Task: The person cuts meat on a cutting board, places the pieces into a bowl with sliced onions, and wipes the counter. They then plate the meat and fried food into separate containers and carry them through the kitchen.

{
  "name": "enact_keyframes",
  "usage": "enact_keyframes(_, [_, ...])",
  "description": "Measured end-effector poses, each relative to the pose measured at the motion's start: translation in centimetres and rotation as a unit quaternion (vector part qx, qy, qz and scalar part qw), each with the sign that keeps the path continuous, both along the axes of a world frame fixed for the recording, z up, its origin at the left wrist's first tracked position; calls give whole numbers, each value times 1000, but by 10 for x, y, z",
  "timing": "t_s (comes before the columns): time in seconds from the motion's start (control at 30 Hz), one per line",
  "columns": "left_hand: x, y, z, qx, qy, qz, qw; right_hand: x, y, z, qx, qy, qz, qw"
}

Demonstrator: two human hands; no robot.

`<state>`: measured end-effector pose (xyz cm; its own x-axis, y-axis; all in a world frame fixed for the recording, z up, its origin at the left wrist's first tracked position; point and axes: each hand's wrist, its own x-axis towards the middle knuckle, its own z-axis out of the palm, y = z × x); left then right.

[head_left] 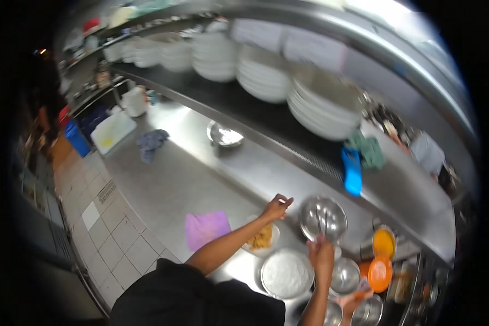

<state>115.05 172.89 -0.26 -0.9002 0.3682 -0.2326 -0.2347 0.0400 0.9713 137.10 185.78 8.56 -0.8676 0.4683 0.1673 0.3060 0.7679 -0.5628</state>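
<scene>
Plate: white, on steel counter just in front of the person; holds yellow-brown food.
Left hand: over plate's far edge, fingertips pinched narrow; contents of pinch not resolvable.
Right hand: closed on thin utensil reaching into steel bowl, likely for stirring.
Neighbours: pink cloth left of plate; pan of white contents near.
Writing: none legible.

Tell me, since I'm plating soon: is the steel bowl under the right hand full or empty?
Empty: the steel bowl shows bare shiny metal inside, only a utensil from the right hand.
</scene>
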Motion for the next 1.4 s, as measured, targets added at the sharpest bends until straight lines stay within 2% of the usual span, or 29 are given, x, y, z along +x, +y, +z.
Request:
enact_keyframes(0.03, [-2, -32, 19, 31, 33, 72, 996, 12, -29, 19, -155, 17, 78, 985])
enact_keyframes(0.07, [-2, -70, 41, 60, 135, 168, 975, 20, -42, -14, -155, 33, 127, 979])
enact_keyframes(0.1, [-4, -108, 57, 87, 233, 253, 935, 32, -71, 2, -271, -53, 191, 942])
enact_keyframes(0.13, [-16, -141, 71, 57, 349, 362, 862, 40, -91, -37, -424, -68, 230, 873])
enact_keyframes(0.17, [11, -169, 145, 168, 256, 393, 867, 49, -118, -59, -447, -106, 255, 851])
enact_keyframes(0.2, [9, -189, 184, 232, 313, 349, 853, 55, -150, -37, -540, -166, 211, 797])
enact_keyframes(0.23, [11, -203, 216, 294, 361, 303, 832, 62, -163, -111, -629, -167, 250, 717])
enact_keyframes(0.27, [20, -204, 262, 297, 379, 277, 832, 62, -178, -139, -750, -230, 153, 601])
enact_keyframes(0.3, [22, -196, 305, 302, 398, 251, 829, 65, -191, -131, -749, -229, 148, 604])
enact_keyframes(0.37, [4, -179, 352, 347, 385, 187, 835, 62, -212, -99, -596, -257, 216, 730])
enact_keyframes(0.43, [-24, -167, 380, 374, 379, 179, 827, 40, -220, -37, -478, -145, 213, 840])
enact_keyframes(0.47, [-31, -164, 392, 382, 376, 169, 827, 21, -210, -9, -414, -62, 237, 876])
enact_keyframes(0.5, [-35, -161, 402, 422, 356, 173, 815, 8, -210, 47, -403, 81, 241, 879])
enact_keyframes(0.53, [-37, -158, 410, 461, 335, 175, 803, -6, -201, 94, -392, 169, 234, 873])
enact_keyframes(0.57, [-39, -158, 414, 468, 330, 161, 804, -18, -196, 149, -413, 253, 254, 837])
enact_keyframes(0.6, [-40, -159, 417, 458, 332, 130, 814, -27, -182, 193, -437, 262, 277, 815])
enact_keyframes(0.63, [-41, -160, 418, 447, 333, 98, 824, -43, -170, 222, -458, 304, 327, 769])
enact_keyframes(0.7, [-41, -162, 414, 464, 342, 63, 815, -74, -165, 282, -437, 353, 284, 777])
enact_keyframes(0.77, [-40, -171, 405, 346, 335, 57, 875, -113, -157, 326, -379, 407, 242, 795])
enact_keyframes(0.8, [-38, -174, 401, 352, 333, 48, 873, -132, -152, 339, -390, 431, 213, 786])
enact_keyframes(0.9, [-35, -185, 389, 330, 332, 46, 883, -158, -148, 331, -378, 449, 147, 796])
enact_keyframes(0.97, [-36, -191, 383, 345, 344, 85, 869, -153, -183, 305, -422, 463, 123, 770])
enact_keyframes(1.0, [-40, -192, 376, 299, 365, 90, 877, -152, -202, 292, -389, 457, 103, 793])
enact_keyframes(1.07, [-33, -196, 368, 329, 345, 41, 878, -157, -225, 280, -356, 445, 81, 817])
enact_keyframes(1.13, [-26, -202, 365, 330, 333, 23, 883, -161, -240, 278, -381, 475, 77, 790])
enact_keyframes(1.23, [-21, -218, 368, 368, 339, 21, 866, -167, -249, 285, -336, 486, 75, 803])
enact_keyframes(1.3, [-11, -235, 377, 214, 420, 28, 882, -173, -253, 287, -311, 495, 87, 806])
enact_keyframes(1.37, [-6, -249, 383, 207, 417, 4, 885, -175, -257, 294, -276, 490, 75, 824])
enact_keyframes(1.4, [-11, -252, 383, 228, 462, 47, 856, -177, -257, 292, -239, 491, 62, 835])
